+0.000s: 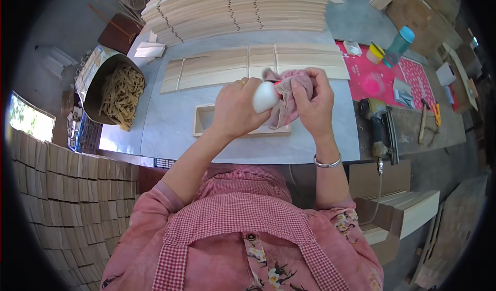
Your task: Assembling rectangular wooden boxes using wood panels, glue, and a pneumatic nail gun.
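My left hand is wrapped round a white plastic bottle, its rounded bottom end toward me. A bit of red shows at the bottle's far-right end, where a crumpled pink cloth covers it. My right hand pinches that cloth against the bottle's end. Below both hands, a shallow rectangular wooden frame lies on the pale worktable, its middle partly hidden by my left hand. Behind the hands lies a row of flat wooden boards.
A tall stack of thin boards stands at the back. At left is a bin of curly strips. On the right are a pink mat, a teal bottle, a nail gun with a hose, and a hammer. Wooden pieces are piled lower left.
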Demonstrator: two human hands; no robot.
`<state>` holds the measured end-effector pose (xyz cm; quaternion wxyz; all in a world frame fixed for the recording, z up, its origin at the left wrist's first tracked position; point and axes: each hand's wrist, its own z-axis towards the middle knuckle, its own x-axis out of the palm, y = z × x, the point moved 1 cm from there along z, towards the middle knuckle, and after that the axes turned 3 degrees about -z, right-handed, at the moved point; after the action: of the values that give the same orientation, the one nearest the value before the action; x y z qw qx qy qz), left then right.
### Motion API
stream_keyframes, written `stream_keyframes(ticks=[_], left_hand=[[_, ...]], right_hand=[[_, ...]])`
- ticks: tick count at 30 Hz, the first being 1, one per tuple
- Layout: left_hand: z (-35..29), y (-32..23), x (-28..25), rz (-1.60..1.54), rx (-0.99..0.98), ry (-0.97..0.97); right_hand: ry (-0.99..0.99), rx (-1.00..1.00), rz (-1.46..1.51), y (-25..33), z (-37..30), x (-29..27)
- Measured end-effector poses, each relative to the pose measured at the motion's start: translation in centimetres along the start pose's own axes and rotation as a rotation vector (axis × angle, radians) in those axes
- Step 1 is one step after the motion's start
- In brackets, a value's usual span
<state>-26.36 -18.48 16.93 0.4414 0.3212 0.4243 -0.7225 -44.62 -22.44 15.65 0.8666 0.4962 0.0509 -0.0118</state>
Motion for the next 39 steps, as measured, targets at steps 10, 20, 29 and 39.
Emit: stream_keyframes(ticks=[10, 20, 29, 39], left_hand=[[-3.3, 1.7, -0.3, -0.195, 0.308, -0.220], [-3.8, -0.6, -2.1, -0.764, -0.343, -0.047], [-4.6, -2.6, 2.2, -1.789, -0.627, -0.070], [-11.0, 0.7, 2.0, -1.465, -0.246, -0.083]], right_hand=[[-0.494, 0.020, -0.214, -3.5, 3.8, -7.5], [-0.171, 0.420, -1.050, -17.1, 11.2, -27.7], [0.228, 0.110, 0.140, -1.0, -6.6, 0.3], [-0.072, 0.135, 0.414, 4.3, -7.6, 2.5]])
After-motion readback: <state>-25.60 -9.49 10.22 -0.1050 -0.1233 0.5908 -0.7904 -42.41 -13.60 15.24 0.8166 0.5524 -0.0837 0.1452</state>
